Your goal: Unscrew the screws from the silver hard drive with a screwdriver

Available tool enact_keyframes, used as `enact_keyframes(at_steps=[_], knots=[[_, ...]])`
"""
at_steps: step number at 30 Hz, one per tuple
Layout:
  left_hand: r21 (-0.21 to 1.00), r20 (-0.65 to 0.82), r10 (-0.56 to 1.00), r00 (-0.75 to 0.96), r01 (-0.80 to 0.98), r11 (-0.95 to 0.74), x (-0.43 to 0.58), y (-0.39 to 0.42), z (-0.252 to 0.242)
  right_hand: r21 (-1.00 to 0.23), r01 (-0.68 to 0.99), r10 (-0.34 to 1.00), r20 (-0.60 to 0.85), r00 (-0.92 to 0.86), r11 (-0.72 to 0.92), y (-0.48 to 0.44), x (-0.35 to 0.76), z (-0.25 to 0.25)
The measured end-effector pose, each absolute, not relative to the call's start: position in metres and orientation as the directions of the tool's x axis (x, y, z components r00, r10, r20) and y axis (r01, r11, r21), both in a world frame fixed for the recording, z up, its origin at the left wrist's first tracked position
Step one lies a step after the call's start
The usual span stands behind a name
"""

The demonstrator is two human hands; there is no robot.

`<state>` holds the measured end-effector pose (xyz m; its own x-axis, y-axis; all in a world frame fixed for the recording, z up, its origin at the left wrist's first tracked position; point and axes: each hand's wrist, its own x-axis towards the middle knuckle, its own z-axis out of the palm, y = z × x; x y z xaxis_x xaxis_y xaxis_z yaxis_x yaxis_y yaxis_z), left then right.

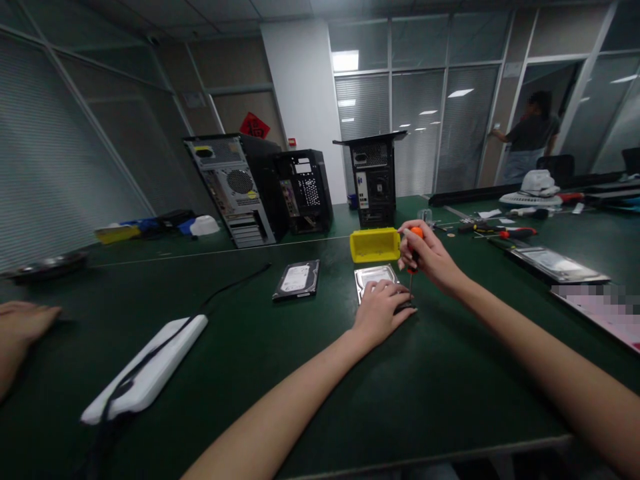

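My left hand (379, 312) rests over a silver hard drive (369, 275), its fingers across the top and its thumb along the right edge, holding it against the table. Much of the drive is hidden beneath that hand. My right hand (429, 255) is closed around a screwdriver (417, 233) with an orange and black handle. The screwdriver stands nearly upright, its shaft pointing down at the drive's right edge; whether the tip sits in a screw is too small to tell. Just behind the drive is a yellow plastic bin (375, 247).
Another hard drive (297, 279) lies to the left, beside a white power strip (150, 370) with a black cable. Computer cases (240, 190) stand at the back. Pliers (517, 233) and more drives (557, 265) lie right. Another person's hand (23, 333) is at far left; a person (533, 133) stands by the door.
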<state>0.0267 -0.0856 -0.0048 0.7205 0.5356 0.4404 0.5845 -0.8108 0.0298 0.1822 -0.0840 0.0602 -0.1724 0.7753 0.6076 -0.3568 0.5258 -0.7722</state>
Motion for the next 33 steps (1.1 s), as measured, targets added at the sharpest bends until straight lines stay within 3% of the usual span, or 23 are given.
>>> enact_keyframes(at_steps=[7, 21, 33], knots=[[0.027, 0.433, 0.537, 0.723, 0.586, -0.81, 0.0267, -0.0865, -0.004, -0.773, -0.42, 0.773, 0.595, -0.221, 0.475, -0.0854, 0.1828, 0.0596], [0.016, 0.435, 0.538, 0.722, 0.591, -0.806, 0.0275, -0.0873, -0.0045, -0.75, -0.334, 0.774, 0.627, -0.086, 0.571, -0.08, 0.1882, 0.0553], [0.026, 0.444, 0.535, 0.719, 0.586, -0.81, 0.0273, -0.0872, -0.0047, -0.767, -0.299, 0.775, 0.62, -0.119, 0.568, -0.0815, 0.1866, 0.0563]])
